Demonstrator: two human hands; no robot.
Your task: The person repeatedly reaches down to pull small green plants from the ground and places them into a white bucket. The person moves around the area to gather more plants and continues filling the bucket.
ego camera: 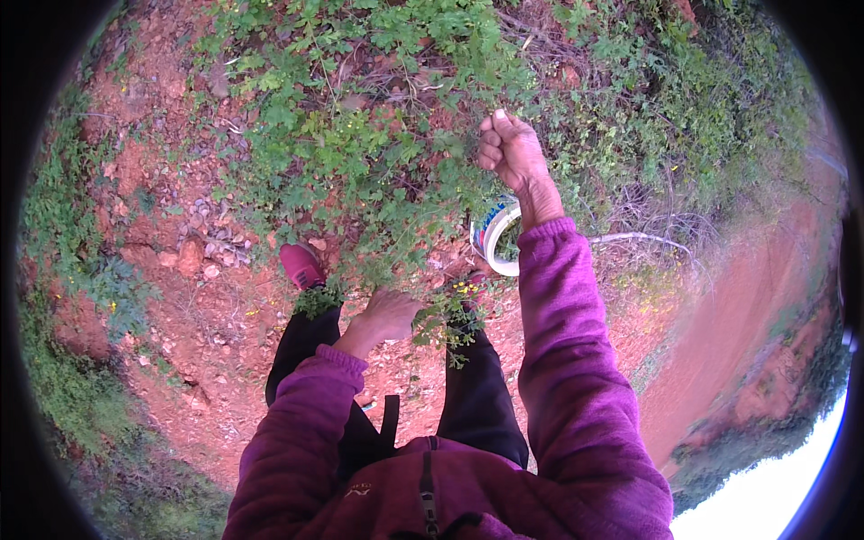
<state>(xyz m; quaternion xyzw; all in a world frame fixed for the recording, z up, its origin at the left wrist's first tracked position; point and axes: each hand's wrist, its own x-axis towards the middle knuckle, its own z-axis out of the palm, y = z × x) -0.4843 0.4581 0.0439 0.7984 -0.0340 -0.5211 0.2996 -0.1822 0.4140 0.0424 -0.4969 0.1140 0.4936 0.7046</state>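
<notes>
My left hand [388, 314] is closed in front of my legs, around what looks like the stem of a leafy sprig [435, 320]. Small yellow flowers [466, 288] show on the sprig's right side, over my right shoe. Farther out, my right hand [511, 150] is curled into a fist, thumb on top, above the green plants [385, 148]. Nothing shows between its fingers; a thin stem there could be hidden. Just below that wrist, a container with a white rim [493, 246] and blue and red parts is partly covered by my right forearm.
Reddish, stony soil [202, 324] lies around my feet, and a pink shoe [302, 266] stands at left. Dry twigs and a pale bare branch [634, 236] lie right of my forearm. A bare dirt track [729, 297] runs along the right side.
</notes>
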